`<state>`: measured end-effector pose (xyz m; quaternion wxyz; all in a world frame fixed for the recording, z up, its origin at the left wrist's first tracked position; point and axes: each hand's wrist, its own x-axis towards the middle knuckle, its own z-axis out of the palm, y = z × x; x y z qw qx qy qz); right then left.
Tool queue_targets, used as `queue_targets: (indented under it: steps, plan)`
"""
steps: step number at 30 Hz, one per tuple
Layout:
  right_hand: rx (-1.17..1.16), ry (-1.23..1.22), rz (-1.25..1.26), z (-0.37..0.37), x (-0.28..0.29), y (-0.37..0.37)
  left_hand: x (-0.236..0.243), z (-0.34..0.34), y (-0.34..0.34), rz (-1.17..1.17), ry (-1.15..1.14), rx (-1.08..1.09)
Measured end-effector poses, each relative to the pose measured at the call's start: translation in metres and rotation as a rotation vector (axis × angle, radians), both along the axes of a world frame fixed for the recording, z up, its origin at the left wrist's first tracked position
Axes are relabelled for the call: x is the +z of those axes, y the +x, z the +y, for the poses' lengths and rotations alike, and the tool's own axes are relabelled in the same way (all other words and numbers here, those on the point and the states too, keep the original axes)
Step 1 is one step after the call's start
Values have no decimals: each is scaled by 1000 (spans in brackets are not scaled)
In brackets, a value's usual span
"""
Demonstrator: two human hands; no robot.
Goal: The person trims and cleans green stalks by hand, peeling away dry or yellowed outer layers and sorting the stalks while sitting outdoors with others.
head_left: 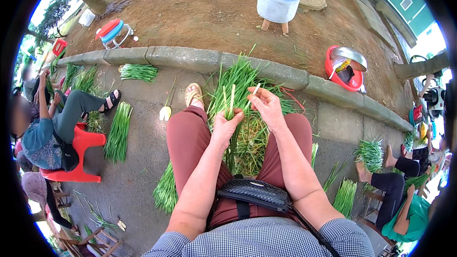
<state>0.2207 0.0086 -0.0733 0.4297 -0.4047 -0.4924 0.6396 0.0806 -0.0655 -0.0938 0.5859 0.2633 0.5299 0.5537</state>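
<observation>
My left hand is closed round a few green stalks that look like garlic chives, their pale ends pointing up. Beside it and a little higher, my right hand pinches a short pale stalk piece between thumb and fingertips. Both hands are above my lap, between my knees. Beyond them a large heap of chives lies on the pavement against the kerb. Loose, yellowish leaf scraps cover the ground between my legs. The lower ends of the held stalks hang partly behind my left hand.
Chive bundles lie on both sides, another bundle by my left leg. A stone kerb crosses ahead. Past it stand a red basin with a metal lid and a stool with stacked baskets. People sit left, on a red chair, and right.
</observation>
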Motion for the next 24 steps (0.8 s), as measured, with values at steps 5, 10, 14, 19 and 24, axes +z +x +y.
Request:
queue_targets:
  steps: [5, 10, 14, 19, 24]
  plan:
    - [-15, 52, -40, -1, -3, 2, 10, 0, 6, -40, 17, -53]
    - [73, 185, -258, -6, 2, 0, 8, 0, 1, 39, 45, -105]
    - [85, 359, -343, -4, 5, 2, 1, 0, -2, -133, 81, -163]
    - [44, 423, -401, -6, 10, 4, 12, -1, 0, -240, 84, -154]
    - [-34, 347, -365, -6, 8, 6, 14, -1, -6, -272, 28, -184]
